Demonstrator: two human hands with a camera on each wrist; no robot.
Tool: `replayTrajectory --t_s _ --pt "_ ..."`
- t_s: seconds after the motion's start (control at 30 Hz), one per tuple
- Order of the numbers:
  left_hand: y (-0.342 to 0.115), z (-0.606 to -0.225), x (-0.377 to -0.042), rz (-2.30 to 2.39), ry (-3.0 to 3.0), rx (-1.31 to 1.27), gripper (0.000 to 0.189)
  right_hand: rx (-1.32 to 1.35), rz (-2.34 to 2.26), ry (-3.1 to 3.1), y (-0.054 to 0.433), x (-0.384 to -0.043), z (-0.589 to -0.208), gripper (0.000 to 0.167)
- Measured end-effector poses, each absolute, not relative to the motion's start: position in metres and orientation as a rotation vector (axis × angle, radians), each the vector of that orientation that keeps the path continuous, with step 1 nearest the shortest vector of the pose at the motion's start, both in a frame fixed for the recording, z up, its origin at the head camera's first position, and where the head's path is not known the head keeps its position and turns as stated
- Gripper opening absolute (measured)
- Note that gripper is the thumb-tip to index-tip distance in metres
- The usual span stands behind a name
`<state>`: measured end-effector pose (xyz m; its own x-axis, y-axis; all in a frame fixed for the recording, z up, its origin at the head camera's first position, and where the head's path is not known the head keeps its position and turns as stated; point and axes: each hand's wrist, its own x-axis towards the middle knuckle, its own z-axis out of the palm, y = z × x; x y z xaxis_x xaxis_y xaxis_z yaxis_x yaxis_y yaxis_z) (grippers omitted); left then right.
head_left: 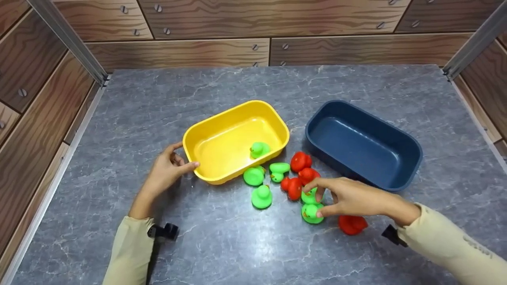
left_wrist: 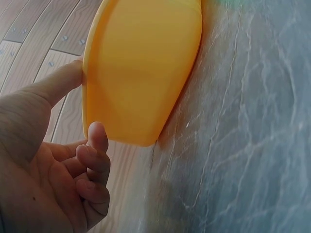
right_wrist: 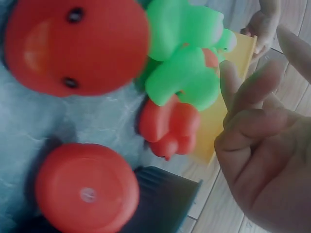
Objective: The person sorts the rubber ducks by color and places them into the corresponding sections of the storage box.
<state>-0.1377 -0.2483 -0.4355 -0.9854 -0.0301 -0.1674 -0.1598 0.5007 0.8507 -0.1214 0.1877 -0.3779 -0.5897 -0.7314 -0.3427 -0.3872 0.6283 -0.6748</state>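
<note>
My left hand [head_left: 164, 170] pinches the left end of the yellow tub [head_left: 220, 148], thumb over the rim and fingers outside the wall. The left wrist view shows the same grip on the tub's end [left_wrist: 141, 73]. Inside the tub sits a green rubber duck [head_left: 259, 150]. My right hand [head_left: 352, 196] hovers over two green ducks, its thumb and fingers apart. Its thumb tip overlaps the nearer duck [head_left: 310, 212]; the farther duck [head_left: 308, 195] is partly hidden by fingers. In the right wrist view the fingers [right_wrist: 250, 131] are loosely bent with nothing between them.
A dark blue tub [head_left: 364, 146] stands on the right with nothing inside. Several green and red ducks, one red [head_left: 294, 188], lie between the tubs. Another red duck [head_left: 352, 224] lies below the right hand. Wood-patterned walls [head_left: 178, 51] enclose the grey table.
</note>
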Motion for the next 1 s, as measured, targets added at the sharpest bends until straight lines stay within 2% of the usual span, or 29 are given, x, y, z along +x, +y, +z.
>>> replayTrajectory --t_s 1.0 --pt "-0.248 -0.434 -0.137 1.499 2.609 -0.157 0.082 -0.842 -0.645 2.207 0.19 -0.119 -0.402 0.035"
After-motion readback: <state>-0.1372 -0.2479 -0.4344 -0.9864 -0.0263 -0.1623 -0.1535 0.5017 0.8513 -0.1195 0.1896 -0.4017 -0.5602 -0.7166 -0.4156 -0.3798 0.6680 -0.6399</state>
